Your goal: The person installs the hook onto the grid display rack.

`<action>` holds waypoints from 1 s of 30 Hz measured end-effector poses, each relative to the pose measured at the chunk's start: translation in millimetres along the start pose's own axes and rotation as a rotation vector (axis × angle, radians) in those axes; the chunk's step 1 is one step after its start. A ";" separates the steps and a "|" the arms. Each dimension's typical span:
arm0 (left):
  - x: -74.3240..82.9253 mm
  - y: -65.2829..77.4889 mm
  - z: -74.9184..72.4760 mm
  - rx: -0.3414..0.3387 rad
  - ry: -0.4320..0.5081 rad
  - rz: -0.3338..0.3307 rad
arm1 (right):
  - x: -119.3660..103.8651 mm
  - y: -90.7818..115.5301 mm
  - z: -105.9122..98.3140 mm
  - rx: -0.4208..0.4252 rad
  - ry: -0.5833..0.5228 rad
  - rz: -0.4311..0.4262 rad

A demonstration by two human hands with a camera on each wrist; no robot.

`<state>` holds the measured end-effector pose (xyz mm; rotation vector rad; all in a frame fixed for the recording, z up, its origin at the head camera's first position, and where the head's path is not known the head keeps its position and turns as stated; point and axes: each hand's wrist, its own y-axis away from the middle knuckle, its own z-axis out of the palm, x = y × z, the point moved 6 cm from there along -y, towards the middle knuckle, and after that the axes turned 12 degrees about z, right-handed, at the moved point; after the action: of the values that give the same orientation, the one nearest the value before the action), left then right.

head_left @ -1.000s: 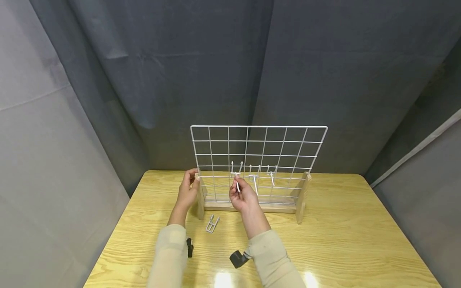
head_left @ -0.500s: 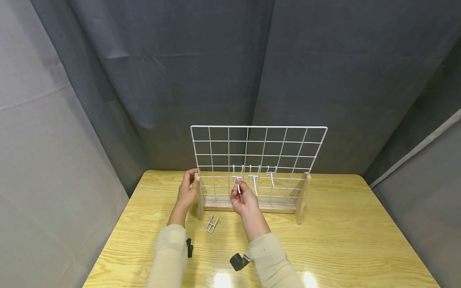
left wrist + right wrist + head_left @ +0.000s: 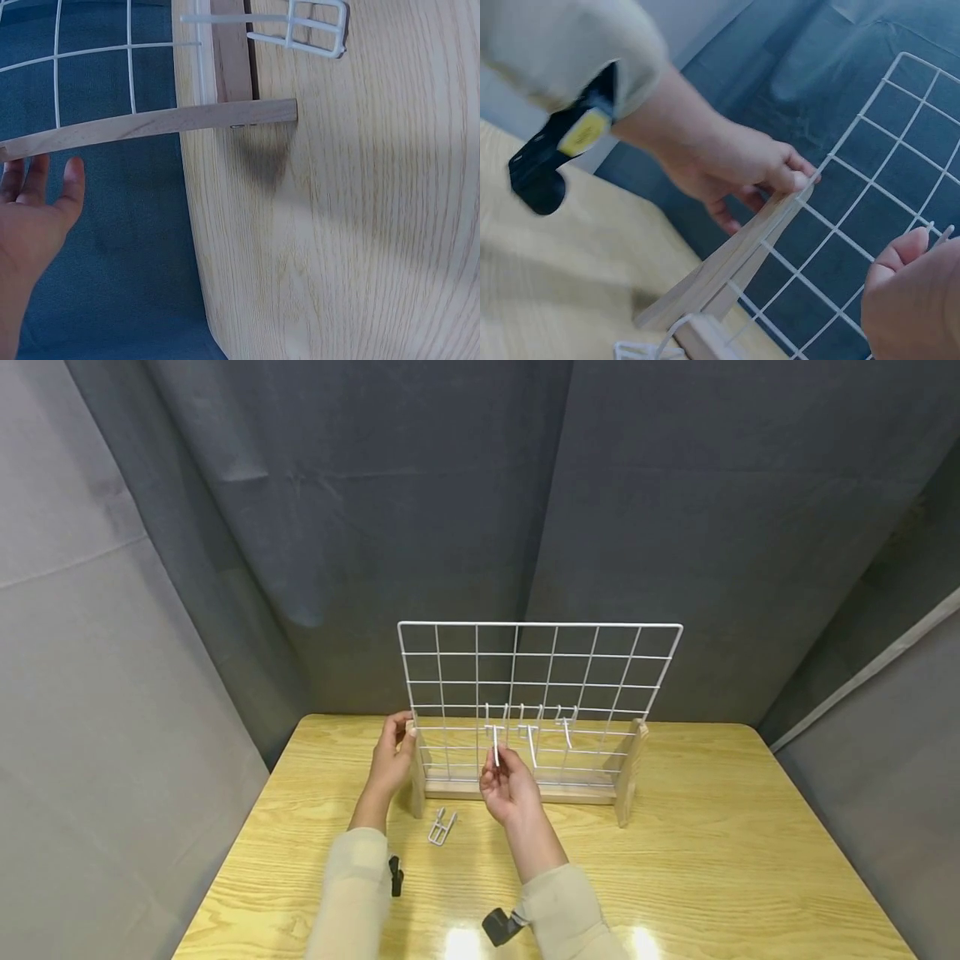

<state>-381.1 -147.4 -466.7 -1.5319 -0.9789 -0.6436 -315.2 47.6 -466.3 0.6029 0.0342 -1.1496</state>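
A white wire grid panel (image 3: 551, 682) stands in a wooden base with two side posts. My left hand (image 3: 393, 760) grips the top of the left wooden post (image 3: 417, 777), thumb in front and fingers behind. My right hand (image 3: 513, 783) is at the prong of the leftmost white hook (image 3: 496, 739) on the grid. Its thumb and fingertips lie beside the prong; whether they pinch it is unclear. In the right wrist view, the right hand (image 3: 919, 296) hides most of this hook. A loose white hook (image 3: 442, 827) lies on the table in front of the left post.
Two more white hooks hang to the right, a middle hook (image 3: 531, 739) and a right hook (image 3: 566, 727). The right wooden post (image 3: 632, 768) holds the grid's other side. Dark curtains (image 3: 450, 527) surround the wooden table (image 3: 712, 843).
The leftmost hook has shifted slightly right and down, then stayed in place. My right hand has slid down along its prong and back slightly. My left hand has kept its place.
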 end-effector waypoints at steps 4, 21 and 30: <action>1.2 -0.7 2.3 -0.005 0.011 0.000 | 4.7 7.5 -11.9 -0.002 0.054 -0.013; 9.3 0.3 -0.5 -0.011 0.019 0.030 | 21.5 19.4 -41.2 0.102 0.619 -0.235; 17.8 1.4 -1.8 -0.016 0.014 0.037 | 30.2 11.9 -38.8 0.111 1.020 -0.387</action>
<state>-370.7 -145.0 -452.2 -1.5548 -0.9345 -0.6365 -281.4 43.4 -503.7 1.2689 0.9983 -1.1037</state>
